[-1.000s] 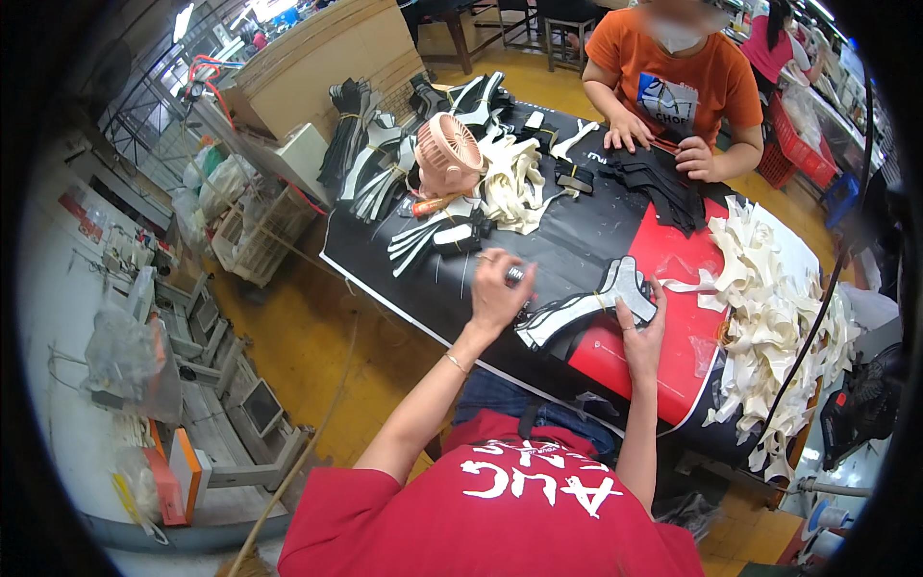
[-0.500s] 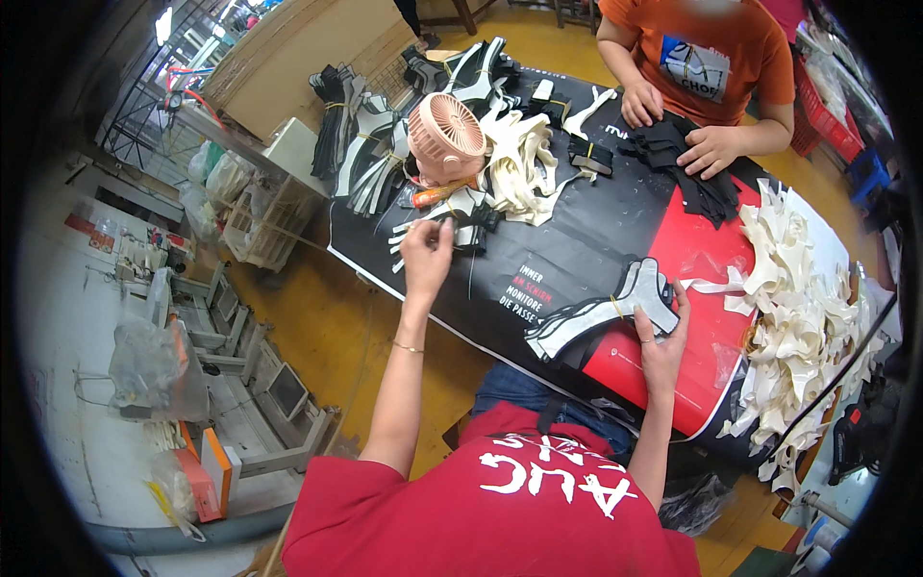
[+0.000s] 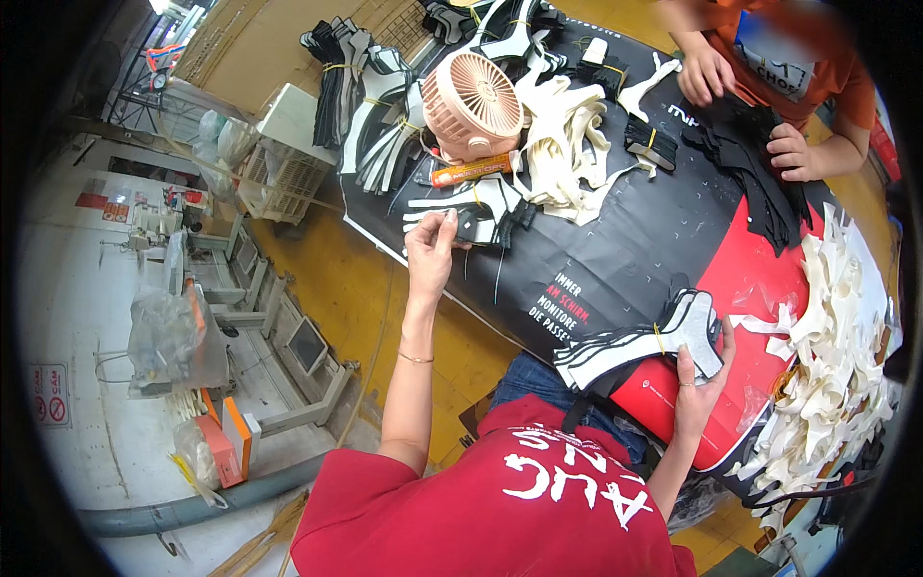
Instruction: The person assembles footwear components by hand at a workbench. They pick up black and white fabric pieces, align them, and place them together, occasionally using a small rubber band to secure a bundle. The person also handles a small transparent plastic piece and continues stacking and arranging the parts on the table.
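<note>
1. I see the right hand [image 3: 694, 404] gripping the wide end of a grey-and-white, Y-shaped fabric bundle [image 3: 620, 352] over the black-and-red tabletop [image 3: 601, 255]
2. The left hand [image 3: 429, 255], nearly closed, is at a black-and-white fabric bundle [image 3: 498, 196]; its grip I cannot tell
3. Light and floppy, I judge; best held near the thin yellow band [image 3: 659, 337]

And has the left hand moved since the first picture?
Yes. Judged against the pink fan, the left hand has moved leftward, to the banded bundle near it.
</note>
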Action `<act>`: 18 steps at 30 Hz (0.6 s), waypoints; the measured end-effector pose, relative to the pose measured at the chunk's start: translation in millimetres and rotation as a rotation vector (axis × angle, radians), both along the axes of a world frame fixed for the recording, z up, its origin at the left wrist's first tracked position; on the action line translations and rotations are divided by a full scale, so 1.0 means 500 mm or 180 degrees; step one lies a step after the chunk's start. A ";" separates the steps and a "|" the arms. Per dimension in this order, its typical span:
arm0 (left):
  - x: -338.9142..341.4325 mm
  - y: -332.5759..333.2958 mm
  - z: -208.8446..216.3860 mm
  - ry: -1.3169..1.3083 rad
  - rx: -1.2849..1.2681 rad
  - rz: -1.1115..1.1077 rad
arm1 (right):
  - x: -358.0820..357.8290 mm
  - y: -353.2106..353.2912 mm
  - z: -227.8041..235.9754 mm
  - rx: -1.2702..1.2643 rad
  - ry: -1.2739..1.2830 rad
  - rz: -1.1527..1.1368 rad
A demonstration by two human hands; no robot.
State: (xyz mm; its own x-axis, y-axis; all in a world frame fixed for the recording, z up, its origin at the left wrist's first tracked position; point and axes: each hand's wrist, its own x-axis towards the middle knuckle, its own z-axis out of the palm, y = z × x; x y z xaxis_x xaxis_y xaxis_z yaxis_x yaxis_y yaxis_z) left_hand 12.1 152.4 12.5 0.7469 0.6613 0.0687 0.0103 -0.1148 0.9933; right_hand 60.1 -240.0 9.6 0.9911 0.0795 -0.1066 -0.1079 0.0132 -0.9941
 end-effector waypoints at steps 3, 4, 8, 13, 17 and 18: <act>0.000 -0.005 0.006 0.0060 -0.0131 0.0026 | 0.000 -0.002 -0.001 -0.0044 -0.0115 0.0001; 0.002 -0.009 0.009 0.0082 0.0029 -0.0026 | 0.001 -0.002 -0.001 -0.0076 -0.0153 0.0004; 0.016 -0.042 0.029 0.0545 0.0768 0.0064 | 0.002 -0.001 0.005 0.0058 -0.0034 0.0057; 0.028 -0.083 0.081 0.0975 0.2169 -0.0170 | 0.002 0.003 0.015 -0.0028 -0.0077 0.0041; 0.045 -0.107 0.117 0.0687 0.2458 0.0033 | 0.004 0.005 0.018 0.0079 -0.0246 0.0065; 0.051 -0.116 0.122 0.0452 0.2523 0.0106 | 0.004 0.005 0.019 0.0157 -0.0285 0.0092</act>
